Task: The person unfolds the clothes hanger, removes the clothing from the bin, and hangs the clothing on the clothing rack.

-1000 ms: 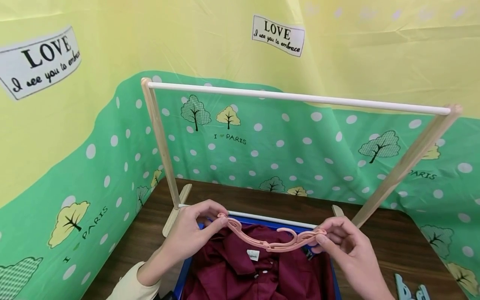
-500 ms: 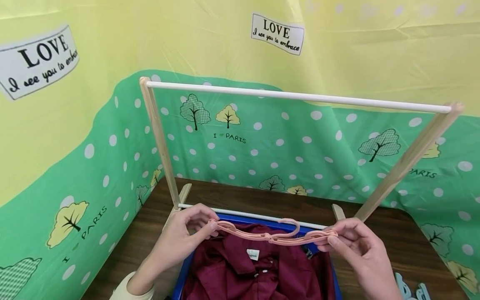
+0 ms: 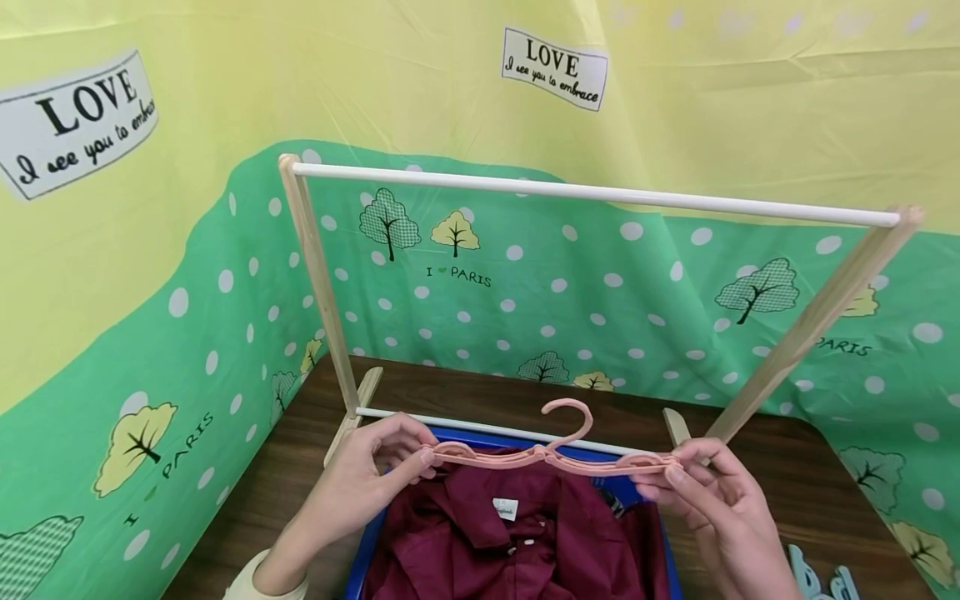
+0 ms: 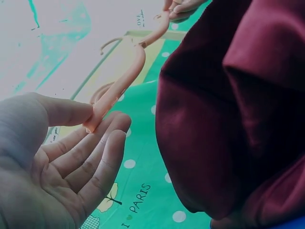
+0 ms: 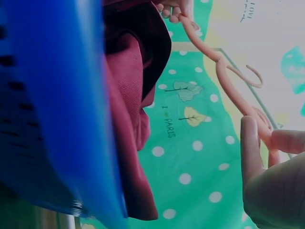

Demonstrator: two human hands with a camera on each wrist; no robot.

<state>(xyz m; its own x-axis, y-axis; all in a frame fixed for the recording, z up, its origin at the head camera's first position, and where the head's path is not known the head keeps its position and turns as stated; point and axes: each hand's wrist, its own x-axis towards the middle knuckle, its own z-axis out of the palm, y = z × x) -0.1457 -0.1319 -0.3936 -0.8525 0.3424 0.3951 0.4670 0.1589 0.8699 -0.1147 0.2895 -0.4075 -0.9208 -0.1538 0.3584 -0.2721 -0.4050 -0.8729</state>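
Observation:
A pink folding clothes hanger (image 3: 502, 458) is stretched out flat between both hands, its hook pointing up in the head view. My left hand (image 3: 360, 475) pinches one end between thumb and fingers; the left wrist view shows the thumb (image 4: 71, 110) pressing on that tip. At the other end, my right hand (image 3: 723, 508) pinches the hanger the same way. Below it lies a maroon collared shirt (image 3: 480, 550) with a white neck label, heaped in a blue basket (image 3: 363, 554). In the right wrist view the basket's blue wall (image 5: 62, 95) fills the left side.
Behind the basket stands a wooden rack with a white top rail (image 3: 600, 193) and a low white bar (image 3: 495, 429). Light-blue folded hangers (image 3: 821, 579) lie on the dark wooden table (image 3: 442, 387) at the lower right. A printed curtain (image 3: 480, 325) surrounds the table.
The hanger's hook has swung from lying sideways to standing up. Its arms have gone from sagging to nearly straight, and my hands have moved slightly apart.

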